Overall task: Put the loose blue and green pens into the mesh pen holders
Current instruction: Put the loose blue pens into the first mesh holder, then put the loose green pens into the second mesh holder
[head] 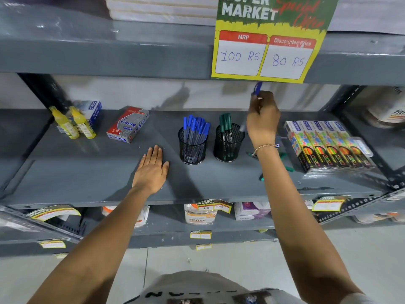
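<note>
Blue pen in hand: a blue pen point(256, 89) is being held upright in the right hand point(263, 119), cap end up, raised just right of the holders; its lower tip is being shown near the rim of the green holder.
Right grip: fingers are being kept closed around the blue pen.
Left grip: the left hand point(152, 170) is being laid flat and open on the shelf point(87, 172), holding nothing, left of the holders.
Blue holder: a black mesh holder point(192, 145) is being filled with blue pens and stands just left of its twin.
Green holder: the second mesh holder point(229, 142) is being used for green pens, and only a few are standing in it.
Loose pens: green pens point(289, 168) are being left lying on the shelf under and beside the right forearm; how many cannot be told, as some are hidden.
Step in hand: by judgement, one blue pen is being carried toward its holder.
Next move: the pen is likely being required to pass leftward over the green holder and be lowered tip-first into the blue one, whose crowded caps are leaving little gap.
Edges: the upper shelf lip and hanging price sign point(267, 55) are sitting close above the raised cap.
Open room: free shelf is lying in front of the holders; the marker packs point(328, 145) are closing in the right side.
</note>
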